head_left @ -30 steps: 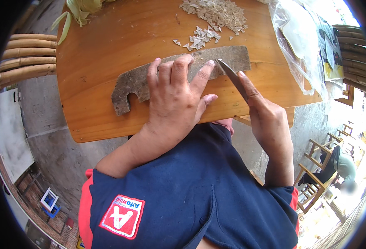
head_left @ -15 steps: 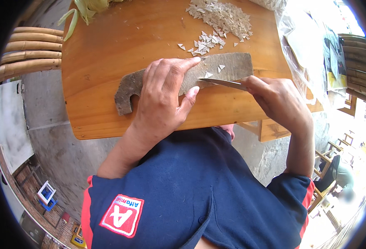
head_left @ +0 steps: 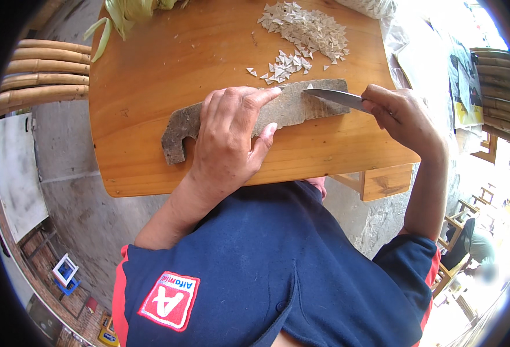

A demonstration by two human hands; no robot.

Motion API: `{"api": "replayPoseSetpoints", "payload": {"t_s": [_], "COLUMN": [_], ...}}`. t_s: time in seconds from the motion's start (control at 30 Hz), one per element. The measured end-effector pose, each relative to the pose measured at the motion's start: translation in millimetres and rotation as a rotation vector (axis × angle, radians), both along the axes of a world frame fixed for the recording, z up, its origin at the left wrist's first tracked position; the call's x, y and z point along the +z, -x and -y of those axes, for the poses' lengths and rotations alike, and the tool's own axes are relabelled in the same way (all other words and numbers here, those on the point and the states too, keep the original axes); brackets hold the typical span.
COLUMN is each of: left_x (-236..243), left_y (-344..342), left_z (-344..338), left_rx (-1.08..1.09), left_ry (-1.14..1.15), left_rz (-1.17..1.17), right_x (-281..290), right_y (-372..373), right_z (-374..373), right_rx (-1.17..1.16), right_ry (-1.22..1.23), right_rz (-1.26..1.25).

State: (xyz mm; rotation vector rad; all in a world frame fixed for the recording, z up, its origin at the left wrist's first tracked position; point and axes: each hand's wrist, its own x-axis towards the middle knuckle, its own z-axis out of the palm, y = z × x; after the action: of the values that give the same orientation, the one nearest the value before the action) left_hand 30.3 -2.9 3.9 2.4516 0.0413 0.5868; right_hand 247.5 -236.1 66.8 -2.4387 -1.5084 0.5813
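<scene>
My left hand (head_left: 227, 130) lies across a long, worn wooden board (head_left: 290, 110) with a hooked notch at its left end. Its fingers bend over the far side and the thumb rests by the near edge, gripping the board; what lies beneath the palm is hidden. In my right hand (head_left: 402, 118) is a knife (head_left: 336, 98), its blade over the board's right part, pointing left. A small white triangular piece (head_left: 310, 87) shows by the blade's tip. Just beyond the board lie loose triangular pieces (head_left: 284, 68), near a bigger pile (head_left: 310, 29) of them.
The wooden table (head_left: 145, 75) carries pale green leafy strips (head_left: 133, 14) at the far left. Clear plastic (head_left: 417, 52) covers the right side, near a whitish bundle (head_left: 371, 7). Bamboo rails (head_left: 46, 75) stand to the left. Another person (head_left: 478, 243) bends at the far right.
My right hand has moved the knife right and slightly away from me along the board. The triangular pieces on the board have shifted; just one shows now. My left hand stays nearly still.
</scene>
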Motion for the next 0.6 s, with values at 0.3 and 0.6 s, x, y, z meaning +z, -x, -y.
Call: {"api": "replayPoseSetpoints", "payload": {"t_s": [0.3,0.6], "left_x": [1,9], "left_y": [2,7], "left_z": [1,0], "left_rx": [0.015,-0.054], "left_ry": [-0.021,0.059], "left_rz": [-0.014,-0.034], "right_x": [-2,-14], "right_y": [13,13], "right_z": [-12,-27], "right_rx": [-0.199,-0.148], "right_ry": [-0.075,-0.277], "right_rz": [0.016,0.185]}}
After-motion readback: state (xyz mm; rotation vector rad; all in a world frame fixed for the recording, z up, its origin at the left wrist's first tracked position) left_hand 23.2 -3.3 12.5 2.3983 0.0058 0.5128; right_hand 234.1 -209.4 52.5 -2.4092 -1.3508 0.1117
